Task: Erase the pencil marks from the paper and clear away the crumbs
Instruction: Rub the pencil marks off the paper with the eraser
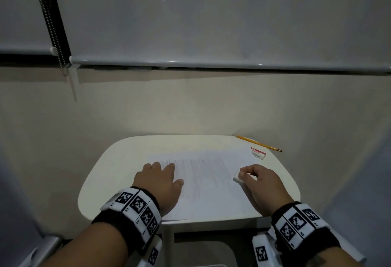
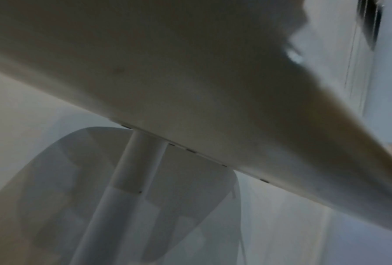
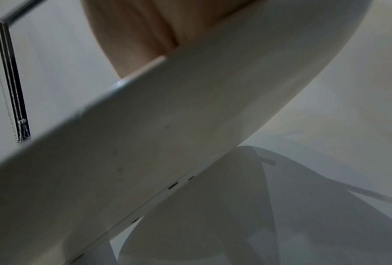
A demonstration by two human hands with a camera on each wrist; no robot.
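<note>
A white sheet of paper [image 1: 207, 184] with faint grey pencil shading lies on a small white table [image 1: 110, 173]. My left hand [image 1: 160, 175] rests flat on the paper's left part, fingers spread. Over the paper's right edge, my right hand [image 1: 251, 176] pinches a white eraser [image 1: 237, 175] that touches the sheet. Both wrist views look at the table from below its edge; the right wrist view shows part of my right hand [image 3: 133, 35], and the fingers stay hidden in both.
A second eraser in a red and white sleeve [image 1: 258, 153] and a yellow pencil [image 1: 259, 143] lie at the table's far right corner. A wall and a roller blind [image 1: 211, 23] with a bead chain [image 1: 53, 23] stand behind. The table leg [image 2: 131, 179] runs down below.
</note>
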